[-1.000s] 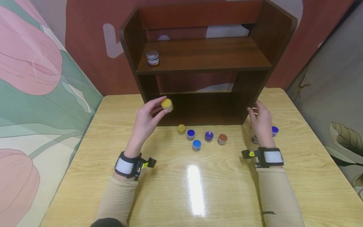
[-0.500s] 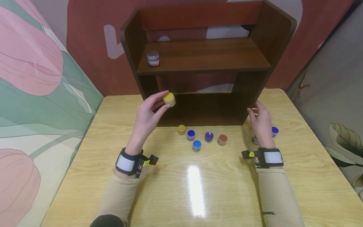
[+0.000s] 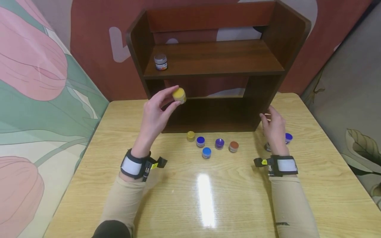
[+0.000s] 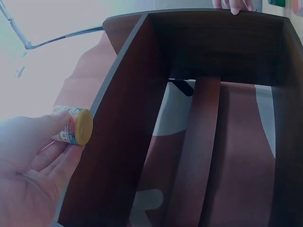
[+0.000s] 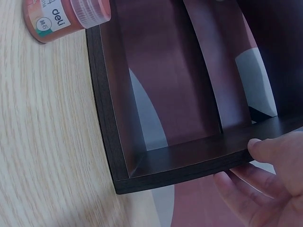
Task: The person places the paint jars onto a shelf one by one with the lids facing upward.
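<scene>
My left hand (image 3: pixel 154 112) pinches a small yellow-lidded paint jar (image 3: pixel 179 95) between thumb and fingers. It is held up before the dark brown wooden shelf (image 3: pixel 214 72), just below the upper board's left part. In the left wrist view the jar (image 4: pixel 78 126) lies sideways at the fingertips, its printed label partly covered. My right hand (image 3: pixel 274 129) holds the shelf's right side panel, thumb on the front edge and fingers on the outer face, as the right wrist view shows. A dark jar with a clear lid (image 3: pixel 161 62) stands at the upper board's left end.
Several small paint jars stand before the shelf: yellow (image 3: pixel 190 136), dark blue (image 3: pixel 200 141), light blue (image 3: pixel 206 152), purple (image 3: pixel 219 143) and brown-red (image 3: pixel 233 146). A blue-lidded jar (image 3: pixel 288 138) and a partly hidden jar (image 3: pixel 268 146) are beside my right wrist on the wooden table (image 3: pixel 172 205).
My left hand has raised the yellow-lidded paint jar and shifted it slightly right, toward the upper board. The right hand keeps its place on the side panel.
</scene>
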Tool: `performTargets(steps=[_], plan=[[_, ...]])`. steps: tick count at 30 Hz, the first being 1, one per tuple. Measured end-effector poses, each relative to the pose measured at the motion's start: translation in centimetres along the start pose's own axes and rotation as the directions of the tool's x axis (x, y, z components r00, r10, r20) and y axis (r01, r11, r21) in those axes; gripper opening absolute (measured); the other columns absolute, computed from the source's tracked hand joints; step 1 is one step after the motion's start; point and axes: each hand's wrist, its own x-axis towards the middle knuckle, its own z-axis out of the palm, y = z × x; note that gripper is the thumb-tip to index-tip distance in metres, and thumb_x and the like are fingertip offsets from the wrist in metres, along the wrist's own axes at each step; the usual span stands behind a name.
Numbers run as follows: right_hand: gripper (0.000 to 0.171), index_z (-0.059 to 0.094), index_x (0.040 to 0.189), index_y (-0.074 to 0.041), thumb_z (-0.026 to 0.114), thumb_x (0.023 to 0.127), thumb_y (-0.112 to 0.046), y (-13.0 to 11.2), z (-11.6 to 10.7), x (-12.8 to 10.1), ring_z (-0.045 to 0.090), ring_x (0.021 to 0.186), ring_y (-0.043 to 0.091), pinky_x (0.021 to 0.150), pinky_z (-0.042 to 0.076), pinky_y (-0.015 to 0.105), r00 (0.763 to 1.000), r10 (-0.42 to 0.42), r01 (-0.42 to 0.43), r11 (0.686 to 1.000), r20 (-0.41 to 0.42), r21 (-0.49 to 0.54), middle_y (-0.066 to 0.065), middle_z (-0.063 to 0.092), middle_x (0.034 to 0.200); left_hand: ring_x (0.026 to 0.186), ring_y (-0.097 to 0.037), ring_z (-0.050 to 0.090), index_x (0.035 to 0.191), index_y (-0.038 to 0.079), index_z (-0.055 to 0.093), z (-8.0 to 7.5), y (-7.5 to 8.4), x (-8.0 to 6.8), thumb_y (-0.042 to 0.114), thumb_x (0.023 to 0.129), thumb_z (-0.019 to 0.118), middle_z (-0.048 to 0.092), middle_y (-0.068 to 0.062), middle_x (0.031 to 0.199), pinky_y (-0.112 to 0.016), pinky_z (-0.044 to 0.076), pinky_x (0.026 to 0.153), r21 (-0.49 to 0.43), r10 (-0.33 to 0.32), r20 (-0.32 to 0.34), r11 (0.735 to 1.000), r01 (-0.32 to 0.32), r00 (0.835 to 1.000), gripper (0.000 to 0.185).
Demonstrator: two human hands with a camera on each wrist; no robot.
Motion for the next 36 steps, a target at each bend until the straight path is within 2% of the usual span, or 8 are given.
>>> performTargets(steps=[10,22,36], plan=[[0.033,0.057,0.134,-0.005,0.052,0.103,-0.017,-0.3,-0.2,-0.2,0.065,0.113,0.044,0.092,0.055,0.057,1.0,0.005,-0.005,1.0,0.009,0.004,0.025,0.063,0.13,0.114,-0.014,0.068,0.135,0.01,0.062,-0.3,1.0,1.1,0.015,0.09,0.072,0.067,-0.008,0.131,-0.025,0.055,0.097,0.022,0.034,-0.002,0.999,-0.034,0.999,0.046],[0.032,0.057,0.132,-0.004,0.053,0.103,-0.014,-0.1,-0.1,-0.1,0.066,0.111,0.043,0.092,0.056,0.056,1.0,-0.003,0.003,1.0,0.0,0.003,0.025,0.063,0.129,0.118,-0.01,0.066,0.136,0.013,0.061,-0.2,1.6,2.0,0.018,0.091,0.071,0.065,-0.005,0.134,-0.024,0.054,0.099,0.028,0.007,0.005,1.0,-0.007,1.0,0.046],[0.033,0.056,0.133,-0.003,0.053,0.102,-0.012,0.0,0.0,0.0,0.065,0.111,0.044,0.092,0.056,0.056,1.0,-0.002,0.002,1.0,-0.002,0.006,0.026,0.062,0.13,0.122,-0.008,0.064,0.138,0.013,0.06,-0.2,2.2,3.6,0.019,0.092,0.07,0.063,-0.006,0.137,-0.02,0.052,0.1,0.049,0.014,-0.002,0.999,-0.014,1.0,0.048]])
